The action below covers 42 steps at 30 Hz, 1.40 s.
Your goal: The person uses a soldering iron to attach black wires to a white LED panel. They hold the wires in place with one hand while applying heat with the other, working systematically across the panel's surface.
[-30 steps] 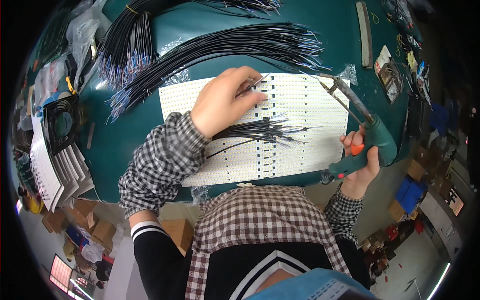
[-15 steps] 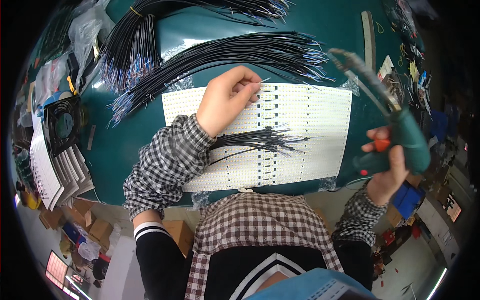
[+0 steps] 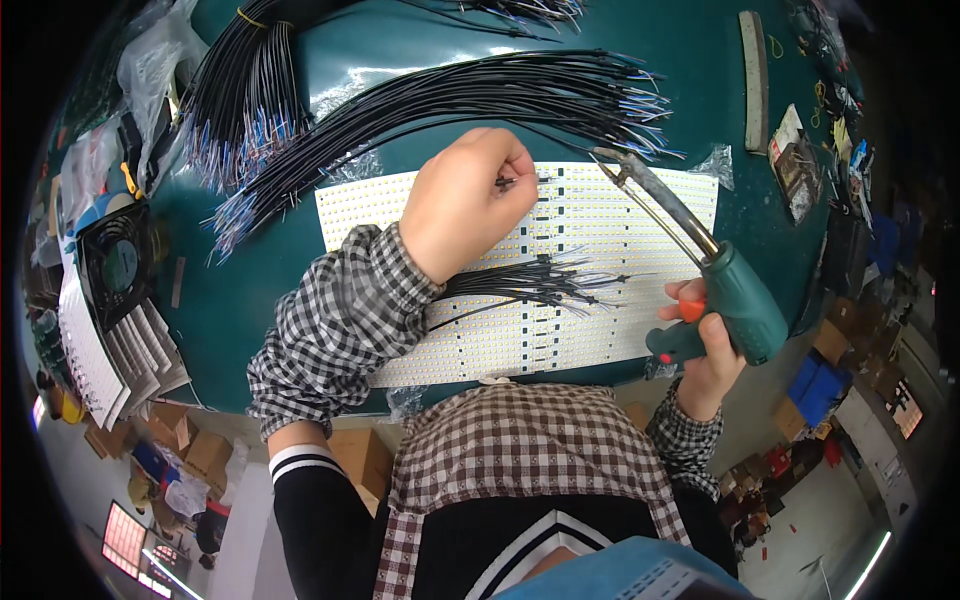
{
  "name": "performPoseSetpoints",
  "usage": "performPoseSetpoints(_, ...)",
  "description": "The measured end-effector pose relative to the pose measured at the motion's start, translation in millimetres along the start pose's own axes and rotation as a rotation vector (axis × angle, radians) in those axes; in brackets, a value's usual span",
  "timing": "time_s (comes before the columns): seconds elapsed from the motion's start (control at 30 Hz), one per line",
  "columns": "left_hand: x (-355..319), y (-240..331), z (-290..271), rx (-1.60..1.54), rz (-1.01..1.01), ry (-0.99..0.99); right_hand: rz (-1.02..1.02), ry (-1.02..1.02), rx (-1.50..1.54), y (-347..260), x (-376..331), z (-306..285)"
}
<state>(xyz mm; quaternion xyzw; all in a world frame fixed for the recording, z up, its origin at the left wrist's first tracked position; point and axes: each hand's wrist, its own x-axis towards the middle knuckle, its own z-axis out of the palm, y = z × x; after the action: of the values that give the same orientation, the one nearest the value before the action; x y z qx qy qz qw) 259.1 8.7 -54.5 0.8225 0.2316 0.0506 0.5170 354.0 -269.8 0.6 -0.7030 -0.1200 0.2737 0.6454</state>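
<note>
A white circuit board panel [image 3: 350, 212], dotted with rows of small yellowish LEDs, lies on the table before me. My left hand [image 3: 468, 205] is closed in a pinch on a thin black wire [image 3: 508, 182] over the panel's far part; its pale end points right, at the dark pads. A green soldering gun [image 3: 745, 300] with a red trigger sits in my right hand [image 3: 712, 362], its metal tip slanting up and left above the panel, apart from the wire. Short black wires [image 3: 525, 280] with stripped ends lie in a bunch on the panel, partly under my left forearm.
Long bundles of black cable [image 3: 450, 95] with blue and white ends stretch across the far side of the green table [image 3: 660, 30]. On the left are a black fan [image 3: 120, 262] and a stack of paper [image 3: 130, 350]. A grey bar [image 3: 754, 80] lies far right.
My right hand has swung the soldering gun leftward, bringing its tip over the panel. The wire's end in my left hand has come down slightly toward the pads.
</note>
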Motion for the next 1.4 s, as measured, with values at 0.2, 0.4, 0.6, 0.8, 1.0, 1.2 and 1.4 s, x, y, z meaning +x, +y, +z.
performPoseSetpoints(0.2,4.6,-11.4,4.7,0.109,0.105,0.039,-0.002,-0.009,-0.02,9.5,-5.2,-0.6)
performPoseSetpoints(0.4,8.9,-6.2,7.7,0.099,0.103,-0.007,0.033,-0.019,0.035,16.2,-10.8,-2.5)
performPoseSetpoints(0.6,9.3,-10.0,10.0,0.165,0.174,0.019,0.046,-0.024,-0.022,20.6,-15.0,-3.8)
performPoseSetpoints(0.8,10.4,-11.0,6.8,0.119,0.154,0.001,0.056,-0.048,-0.015,22.7,-15.3,-6.1)
performPoseSetpoints(1.0,12.9,-11.0,4.5,0.103,0.171,-0.024,0.059,-0.049,0.015,20.3,-15.6,0.0)
performPoseSetpoints(1.2,12.0,-8.7,2.8,0.085,0.153,-0.033,0.087,-0.067,-0.07,20.5,-15.9,-0.5)
performPoseSetpoints(1.4,12.4,-8.7,4.0,0.11,0.179,-0.021,0.104,-0.046,-0.086,18.2,-16.8,2.7)
